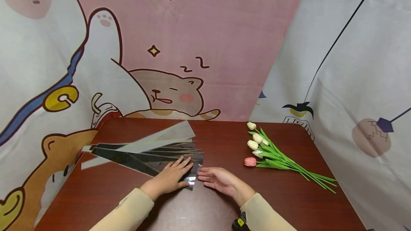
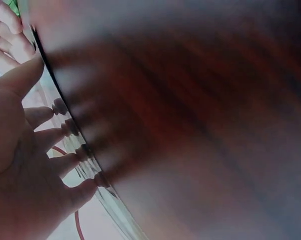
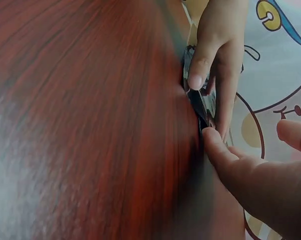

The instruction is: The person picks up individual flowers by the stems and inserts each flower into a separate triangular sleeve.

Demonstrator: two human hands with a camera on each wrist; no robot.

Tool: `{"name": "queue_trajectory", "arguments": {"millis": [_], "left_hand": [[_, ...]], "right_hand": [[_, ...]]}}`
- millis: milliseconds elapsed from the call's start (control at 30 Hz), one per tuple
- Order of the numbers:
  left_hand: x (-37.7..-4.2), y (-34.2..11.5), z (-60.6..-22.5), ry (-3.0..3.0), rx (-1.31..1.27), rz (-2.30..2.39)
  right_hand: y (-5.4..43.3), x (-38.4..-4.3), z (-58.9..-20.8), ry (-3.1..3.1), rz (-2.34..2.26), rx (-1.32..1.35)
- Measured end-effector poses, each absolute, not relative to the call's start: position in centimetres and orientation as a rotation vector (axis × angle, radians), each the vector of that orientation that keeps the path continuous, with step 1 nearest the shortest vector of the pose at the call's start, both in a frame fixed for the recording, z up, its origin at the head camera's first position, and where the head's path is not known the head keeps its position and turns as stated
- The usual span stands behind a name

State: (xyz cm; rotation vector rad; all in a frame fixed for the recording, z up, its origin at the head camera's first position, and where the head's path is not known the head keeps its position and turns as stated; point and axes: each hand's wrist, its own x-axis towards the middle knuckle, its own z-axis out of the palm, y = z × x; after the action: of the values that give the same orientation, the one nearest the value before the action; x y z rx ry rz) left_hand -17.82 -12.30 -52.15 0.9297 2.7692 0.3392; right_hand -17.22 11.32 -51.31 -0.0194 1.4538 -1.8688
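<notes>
Tapered plastic flower sleeves, black see-through ones (image 1: 131, 159) and whitish ones (image 1: 160, 142), lie overlapping on the left half of the table. My left hand (image 1: 170, 177) rests spread over the wide end of the black sleeves, its fingers straight. In the left wrist view the fingertips of this hand (image 2: 28, 155) press down on the plastic. My right hand (image 1: 224, 183) lies on its side just right of the sleeves' wide edge, with its fingers extended. Seen from the right wrist, a fingertip of the right hand (image 3: 265, 185) meets the edge of the plastic beside the left hand (image 3: 218, 50).
Artificial tulips with white heads (image 1: 258, 138), one pink head (image 1: 250, 162) and long green stems (image 1: 298, 168) lie on the right of the brown table (image 1: 221, 138). A cartoon-printed cloth (image 1: 237, 45) hangs behind it. A black-and-yellow device (image 1: 240, 222) sits at the right wrist.
</notes>
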Motion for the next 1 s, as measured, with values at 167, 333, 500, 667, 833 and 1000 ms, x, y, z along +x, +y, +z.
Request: {"name": "queue_trajectory", "arguments": {"millis": [167, 333, 500, 667, 833, 1000], "left_hand": [[-17.9, -12.0, -51.8, 2.788, 0.917, 0.376], [-17.9, -11.7, -51.7, 2.818, 0.913, 0.369], [-17.8, -11.7, -51.7, 2.826, 0.907, 0.386], [-17.8, -11.6, -51.8, 2.823, 0.892, 0.404], [-17.7, -11.4, -51.8, 2.811, 0.859, 0.432], [-17.7, -11.2, -51.6, 2.793, 0.819, 0.476]], "right_hand": [[11.0, -17.2, -51.1, 1.433, -1.873, -0.037], [10.8, -17.1, -51.0, 1.419, -1.890, -0.036], [10.2, -17.2, -51.1, 1.423, -1.916, -0.009], [9.7, -17.3, -51.4, 1.415, -1.937, 0.041], [9.3, -17.3, -51.7, 1.421, -1.953, 0.114], [9.2, -17.3, -51.6, 1.439, -1.959, 0.109]]}}
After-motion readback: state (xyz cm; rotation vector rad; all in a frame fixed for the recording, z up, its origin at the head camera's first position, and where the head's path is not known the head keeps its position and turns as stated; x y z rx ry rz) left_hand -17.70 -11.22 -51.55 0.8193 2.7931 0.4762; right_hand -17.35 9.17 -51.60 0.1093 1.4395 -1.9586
